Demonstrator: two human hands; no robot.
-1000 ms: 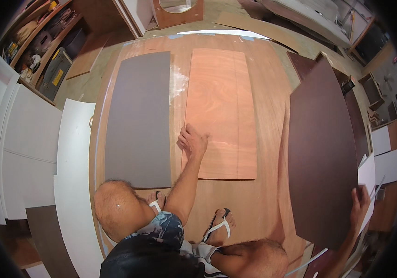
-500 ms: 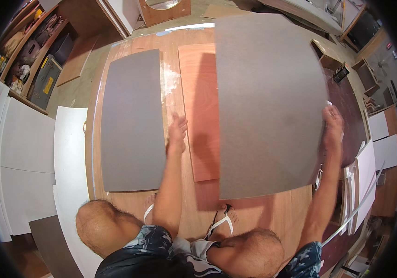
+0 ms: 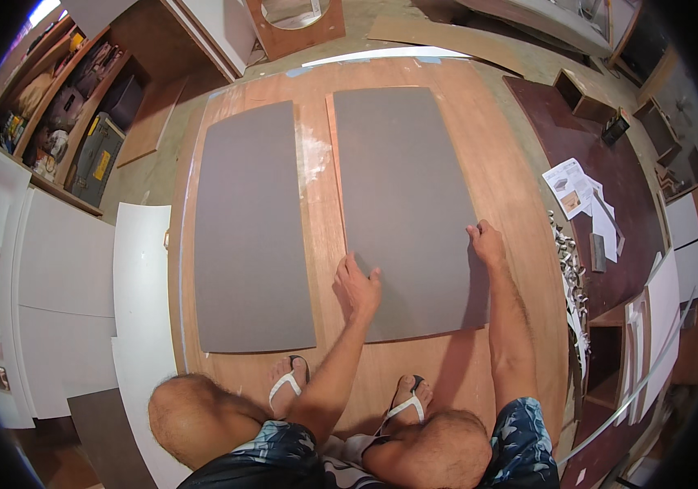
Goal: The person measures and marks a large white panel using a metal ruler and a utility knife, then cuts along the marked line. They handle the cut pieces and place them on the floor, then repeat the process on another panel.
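Observation:
A grey laminate sheet (image 3: 402, 204) lies over a reddish wooden board (image 3: 335, 163), whose left edge shows as a thin strip. My left hand (image 3: 357, 287) rests at the sheet's left edge towards the near end, fingers stretched out and thumb apart on its surface. At the opposite edge, my right hand (image 3: 488, 243) is closed on the sheet, with fingers bent round the border. To the left lies a second grey panel (image 3: 253, 232), narrower, with neither hand on it. Both rest on a large light-brown plywood surface (image 3: 512, 191).
White panels (image 3: 141, 277) stand along the left. Shelves with a grey toolbox (image 3: 92, 159) are at the far left. On the right, a dark red board (image 3: 532, 122) bears papers (image 3: 567, 186) and small wooden boxes (image 3: 581, 96). Metal hardware (image 3: 571, 273) is heaped along the plywood's right edge.
The raised grey sheet has come down and left onto the reddish board, covering most of it. My right hand has moved left with its edge; my left hand now touches the left edge.

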